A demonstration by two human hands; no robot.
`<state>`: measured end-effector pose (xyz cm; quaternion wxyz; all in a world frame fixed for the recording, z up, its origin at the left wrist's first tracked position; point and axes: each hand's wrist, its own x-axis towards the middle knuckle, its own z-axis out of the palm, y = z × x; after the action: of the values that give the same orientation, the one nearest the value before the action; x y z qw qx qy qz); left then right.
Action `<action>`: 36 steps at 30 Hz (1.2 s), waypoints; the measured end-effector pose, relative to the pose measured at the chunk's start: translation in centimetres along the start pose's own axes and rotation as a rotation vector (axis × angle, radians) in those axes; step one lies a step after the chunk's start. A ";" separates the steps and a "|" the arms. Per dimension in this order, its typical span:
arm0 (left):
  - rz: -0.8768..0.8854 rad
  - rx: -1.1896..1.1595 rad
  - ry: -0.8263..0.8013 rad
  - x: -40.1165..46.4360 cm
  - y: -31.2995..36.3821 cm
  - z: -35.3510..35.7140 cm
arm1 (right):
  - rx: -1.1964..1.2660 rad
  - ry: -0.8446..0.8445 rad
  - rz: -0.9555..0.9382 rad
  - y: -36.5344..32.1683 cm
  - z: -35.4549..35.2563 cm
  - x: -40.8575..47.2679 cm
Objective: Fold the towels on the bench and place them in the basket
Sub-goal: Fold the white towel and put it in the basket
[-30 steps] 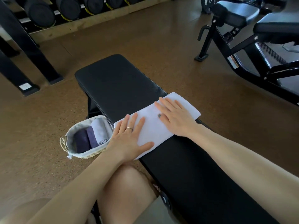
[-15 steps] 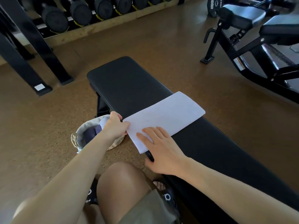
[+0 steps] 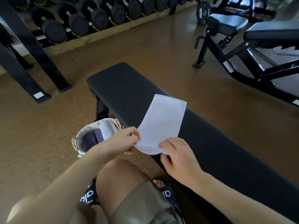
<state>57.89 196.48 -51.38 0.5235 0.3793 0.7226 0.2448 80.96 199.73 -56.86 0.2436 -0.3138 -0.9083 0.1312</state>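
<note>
L hand (image 3: 124, 140) & R hand (image 3: 176, 152) both pinch near end of white towel (image 3: 163, 122), lifted at bench (image 3: 123, 89) near edge; lined basket (image 3: 80, 139) on floor beside.

1 white towel (image 3: 163, 125), 3 rolled towels in 1 basket (image 3: 80, 135), 1 counter (image 3: 126, 91), 2 hands, 2 sandals, approx. 8 dumbbells (image 3: 76, 21).

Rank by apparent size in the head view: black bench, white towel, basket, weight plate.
1. black bench
2. white towel
3. basket, partly hidden by the left arm
4. weight plate, though it stands far from the camera
</note>
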 end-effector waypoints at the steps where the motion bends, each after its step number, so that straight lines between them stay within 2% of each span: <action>1: -0.005 0.046 -0.042 -0.9 0.2 0.5 | 0.037 0.021 0.028 0.1 -0.7 -1.0; 6: 0.098 0.255 -0.210 -4.1 0.5 1.8 | 0.111 -0.010 0.140 0.9 -2.6 -5.2; 8: 0.233 0.412 -0.147 -4.3 -0.2 2.5 | 0.138 -0.040 0.189 1.2 -2.8 -5.9; 12: 0.642 0.899 0.146 -3.1 -2.2 4.4 | 0.182 -0.078 0.222 1.5 -2.8 -6.0; 14: 0.754 1.054 0.245 -2.7 -2.7 4.7 | 0.192 -0.094 0.235 1.7 -2.8 -5.5; 18: 0.946 1.181 0.297 -2.0 -3.7 3.9 | 0.190 -0.128 0.287 2.3 -3.0 -4.5; 20: 1.008 1.193 0.249 -1.3 -4.0 3.2 | 0.182 -0.144 0.312 2.4 -3.0 -3.9; 23: 0.968 1.154 0.168 -0.4 -4.2 2.7 | 0.168 -0.174 0.374 2.7 -2.7 -3.1; 28: 0.671 0.825 0.049 0.8 -3.6 2.5 | 0.249 -0.200 0.541 3.0 -2.7 -1.7; 31: 0.586 0.694 0.051 1.3 -3.1 2.7 | 0.271 -0.171 0.587 2.9 -2.6 -1.2; 36: 0.486 0.590 0.088 2.4 -3.0 3.1 | 0.149 -0.133 0.572 2.8 -1.7 -0.7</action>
<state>59.58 196.44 -56.05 0.2869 0.6632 0.6727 0.1593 83.71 201.56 -56.75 0.1591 -0.5289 -0.7849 0.2808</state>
